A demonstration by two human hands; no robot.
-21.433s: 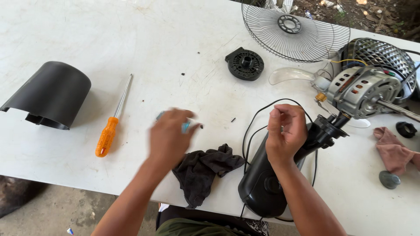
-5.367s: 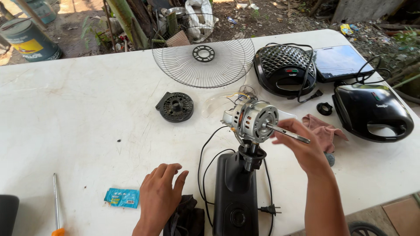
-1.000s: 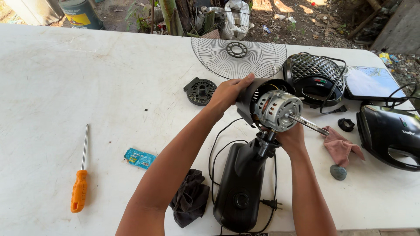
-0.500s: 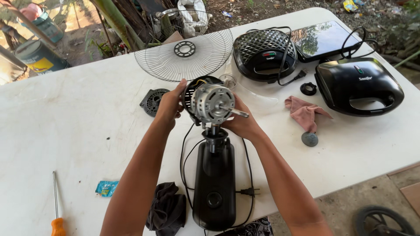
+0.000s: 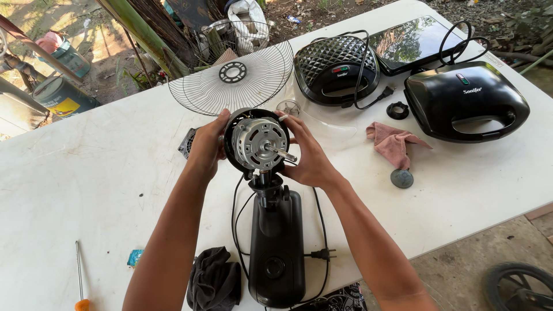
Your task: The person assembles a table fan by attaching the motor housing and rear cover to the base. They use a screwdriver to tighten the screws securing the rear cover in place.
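At the near edge of the white table lie a crumpled dark grey cloth and, to its left, an orange-handled screwdriver. Just right of the cloth lies the black plastic fan stand, its long axis running near to far with a black power cord looped beside it. At its far end sits the silver fan motor in a round black housing, its shaft pointing toward the viewer. The left hand cups the housing's left rim, fingers curled; the right hand presses against its right side, fingers spread, both equally close. Farther right lie a pink rag and two black sandwich makers; beyond the motor, a round wire fan grille, then bare ground outdoors.
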